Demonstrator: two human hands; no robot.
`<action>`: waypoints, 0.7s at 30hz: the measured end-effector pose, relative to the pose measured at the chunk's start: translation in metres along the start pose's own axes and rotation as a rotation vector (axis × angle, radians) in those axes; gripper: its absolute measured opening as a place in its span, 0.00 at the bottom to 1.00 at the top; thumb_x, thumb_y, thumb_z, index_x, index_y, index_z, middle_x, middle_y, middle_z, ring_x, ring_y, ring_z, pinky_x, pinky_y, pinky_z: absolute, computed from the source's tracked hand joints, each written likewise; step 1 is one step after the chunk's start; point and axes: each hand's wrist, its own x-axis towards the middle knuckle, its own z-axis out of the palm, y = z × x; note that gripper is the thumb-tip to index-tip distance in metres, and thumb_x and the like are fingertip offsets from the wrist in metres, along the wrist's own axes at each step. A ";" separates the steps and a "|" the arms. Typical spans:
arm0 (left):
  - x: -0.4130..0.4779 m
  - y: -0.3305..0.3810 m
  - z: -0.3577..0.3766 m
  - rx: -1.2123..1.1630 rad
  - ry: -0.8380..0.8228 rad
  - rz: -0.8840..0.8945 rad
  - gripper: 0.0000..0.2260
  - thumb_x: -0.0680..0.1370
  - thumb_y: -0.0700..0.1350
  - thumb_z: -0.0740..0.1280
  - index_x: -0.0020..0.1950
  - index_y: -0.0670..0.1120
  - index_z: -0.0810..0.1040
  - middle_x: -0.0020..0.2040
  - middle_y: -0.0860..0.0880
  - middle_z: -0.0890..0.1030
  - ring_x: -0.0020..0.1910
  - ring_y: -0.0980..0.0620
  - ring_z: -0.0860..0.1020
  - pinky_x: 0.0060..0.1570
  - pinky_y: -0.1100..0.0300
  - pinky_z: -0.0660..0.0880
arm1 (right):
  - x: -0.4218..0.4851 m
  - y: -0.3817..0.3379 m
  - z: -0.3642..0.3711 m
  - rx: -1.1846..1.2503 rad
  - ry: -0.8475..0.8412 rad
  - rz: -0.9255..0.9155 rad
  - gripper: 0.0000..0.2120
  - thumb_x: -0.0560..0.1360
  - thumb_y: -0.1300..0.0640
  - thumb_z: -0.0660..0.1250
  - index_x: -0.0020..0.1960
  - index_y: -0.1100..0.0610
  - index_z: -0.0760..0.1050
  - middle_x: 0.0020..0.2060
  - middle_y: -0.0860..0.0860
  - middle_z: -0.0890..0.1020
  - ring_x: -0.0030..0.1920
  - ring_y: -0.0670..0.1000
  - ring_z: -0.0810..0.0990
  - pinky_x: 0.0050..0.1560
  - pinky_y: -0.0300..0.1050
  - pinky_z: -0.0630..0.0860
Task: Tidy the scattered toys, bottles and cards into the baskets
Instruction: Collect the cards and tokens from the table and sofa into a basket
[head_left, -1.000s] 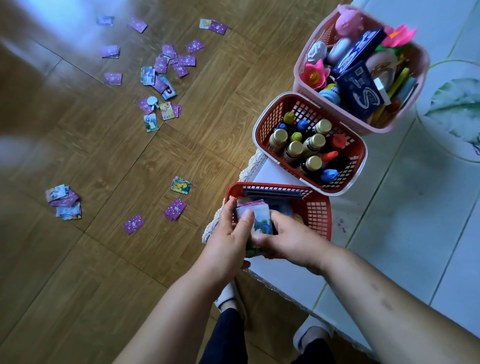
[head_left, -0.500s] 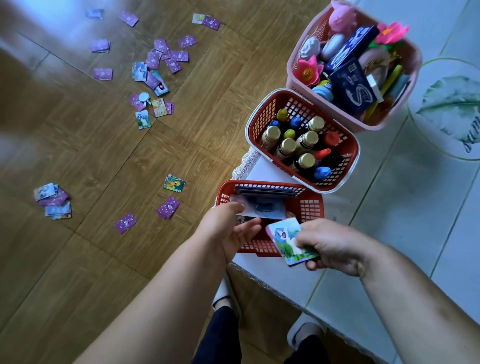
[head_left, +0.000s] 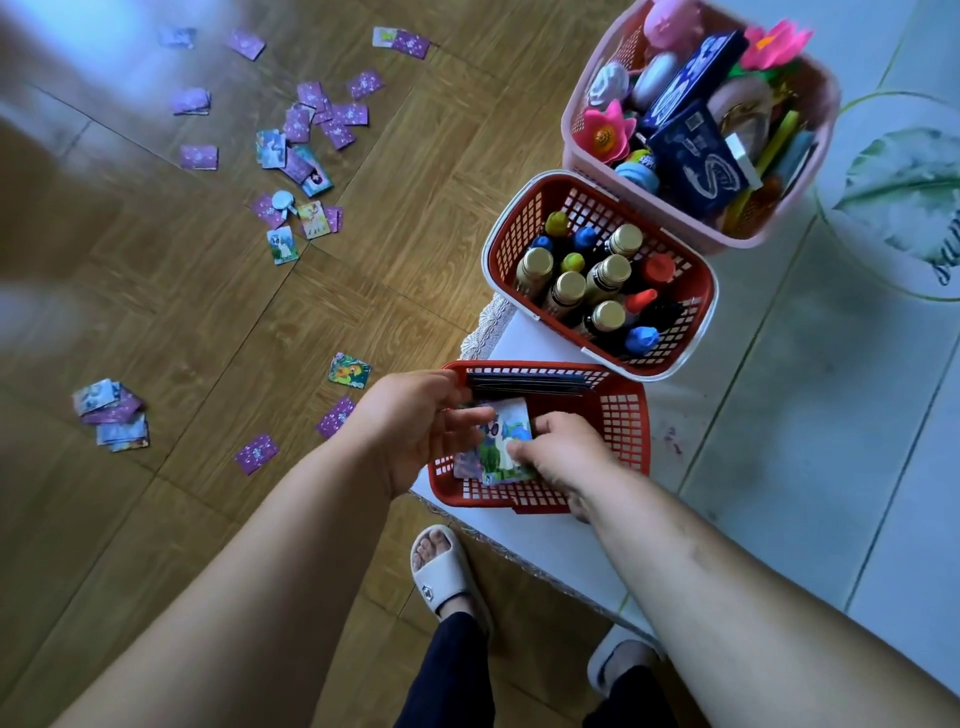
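A small red basket stands at the near corner of a low white table. Over its inside, my right hand pinches a stack of picture cards. My left hand touches the stack's left side with curled fingers. Dark cards stand against the basket's far wall. Behind it a larger red basket holds several bottles. A pink basket at the back is full of toys and blue boxes. Many purple-backed cards lie scattered on the wooden floor to the left.
A small pile of cards lies at the far left on the floor. Loose cards lie close to the table's corner. My feet in white slippers stand by the table's lace-trimmed edge. A round leaf-print mat lies at the right.
My right hand has carried the card stack from outside the basket's near side back over its inside. My left hand has closed in on the stack again.
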 end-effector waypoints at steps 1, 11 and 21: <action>-0.001 0.000 -0.003 0.023 0.033 0.043 0.11 0.79 0.31 0.57 0.56 0.36 0.77 0.47 0.40 0.84 0.35 0.48 0.82 0.31 0.59 0.79 | 0.000 -0.001 0.005 -0.031 0.025 -0.018 0.10 0.74 0.60 0.71 0.54 0.57 0.78 0.46 0.51 0.82 0.46 0.51 0.82 0.46 0.44 0.79; -0.004 -0.035 -0.033 0.470 0.362 0.245 0.17 0.80 0.38 0.61 0.68 0.46 0.73 0.60 0.49 0.80 0.53 0.53 0.78 0.51 0.58 0.75 | -0.012 -0.009 0.028 -0.522 0.128 -0.141 0.15 0.79 0.55 0.60 0.64 0.59 0.70 0.60 0.56 0.77 0.58 0.58 0.77 0.51 0.47 0.75; -0.009 -0.042 -0.024 0.613 0.221 0.186 0.21 0.82 0.41 0.60 0.75 0.48 0.66 0.51 0.54 0.77 0.41 0.62 0.77 0.38 0.63 0.75 | -0.047 0.013 0.002 -0.312 0.504 -0.420 0.08 0.79 0.56 0.62 0.57 0.50 0.74 0.57 0.49 0.75 0.56 0.50 0.74 0.47 0.40 0.73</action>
